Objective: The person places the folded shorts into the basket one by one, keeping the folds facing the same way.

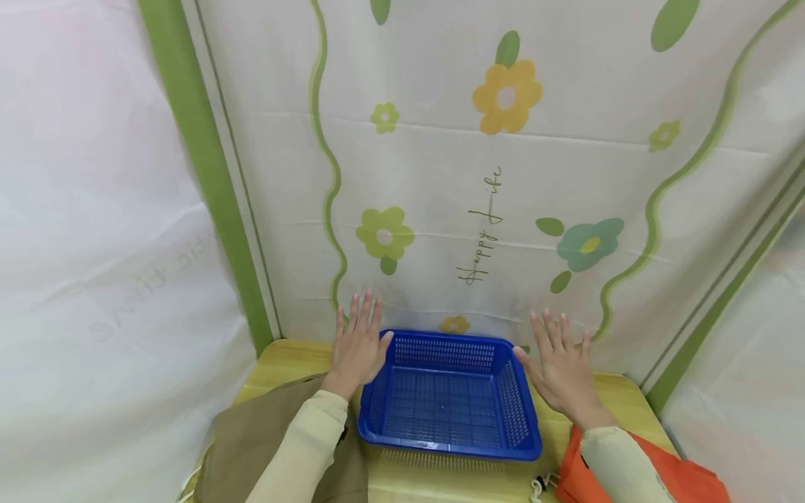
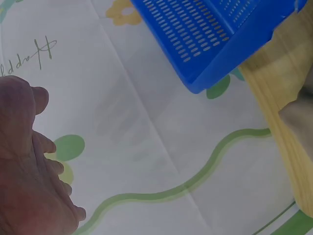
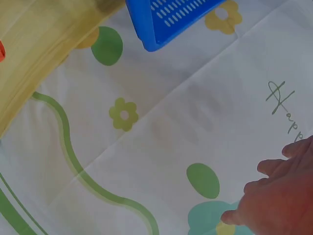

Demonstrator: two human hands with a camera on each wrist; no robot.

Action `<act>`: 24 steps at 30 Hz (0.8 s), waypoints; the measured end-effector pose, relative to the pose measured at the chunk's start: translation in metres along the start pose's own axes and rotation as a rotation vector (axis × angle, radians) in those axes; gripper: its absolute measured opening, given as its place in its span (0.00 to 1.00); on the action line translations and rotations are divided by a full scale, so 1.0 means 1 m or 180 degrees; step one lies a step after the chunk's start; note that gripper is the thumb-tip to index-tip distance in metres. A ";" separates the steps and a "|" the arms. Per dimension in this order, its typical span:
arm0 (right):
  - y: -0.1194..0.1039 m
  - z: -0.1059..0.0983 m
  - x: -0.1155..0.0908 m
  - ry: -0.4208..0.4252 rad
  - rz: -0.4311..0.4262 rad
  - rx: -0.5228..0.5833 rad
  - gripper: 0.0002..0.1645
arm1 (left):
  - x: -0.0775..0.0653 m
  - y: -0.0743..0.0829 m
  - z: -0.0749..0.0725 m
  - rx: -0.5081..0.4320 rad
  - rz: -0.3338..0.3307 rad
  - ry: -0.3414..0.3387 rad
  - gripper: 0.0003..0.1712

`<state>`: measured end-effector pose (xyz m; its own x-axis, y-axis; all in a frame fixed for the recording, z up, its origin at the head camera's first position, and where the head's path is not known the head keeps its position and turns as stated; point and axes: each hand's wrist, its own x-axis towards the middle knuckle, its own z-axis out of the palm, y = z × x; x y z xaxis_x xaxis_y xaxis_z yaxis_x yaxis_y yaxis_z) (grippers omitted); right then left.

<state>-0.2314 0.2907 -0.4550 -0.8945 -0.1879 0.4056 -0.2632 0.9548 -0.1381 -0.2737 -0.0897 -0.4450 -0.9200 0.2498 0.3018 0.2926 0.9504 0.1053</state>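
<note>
A blue plastic basket with perforated walls stands on the wooden table, and nothing lies in it. My left hand, fingers straight and pointing away, hovers by the basket's left far corner. On the other side my right hand is held out the same way, thumb spread toward the right rim. Neither hand holds anything. In the left wrist view the left hand shows at the left edge, apart from the basket. In the right wrist view the right hand is at the lower right, below the basket.
A brown cloth bag lies on the table left of the basket, beneath the left forearm. An orange cloth bag with a drawstring cord lies at the right. White flower-print curtains hang behind and at both sides.
</note>
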 end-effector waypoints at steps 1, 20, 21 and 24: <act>-0.002 0.001 -0.002 -0.0014 -0.0008 -0.0020 0.47 | -0.002 -0.001 0.001 -0.0001 0.0003 0.0008 0.39; -0.058 0.037 -0.045 -0.0412 -0.0064 0.0434 0.42 | -0.050 -0.030 0.029 -0.0629 -0.0137 0.0206 0.39; -0.062 0.038 -0.046 -0.0392 -0.0096 0.0431 0.41 | -0.053 -0.033 0.030 -0.0647 -0.0157 0.0205 0.39; -0.076 0.039 -0.048 -0.0361 -0.0182 0.0432 0.37 | -0.061 -0.041 0.032 -0.0660 -0.0209 0.0239 0.40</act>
<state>-0.1824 0.2182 -0.4998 -0.9097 -0.2732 0.3128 -0.3544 0.9034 -0.2415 -0.2383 -0.1384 -0.4981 -0.9191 0.1669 0.3568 0.2872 0.9038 0.3171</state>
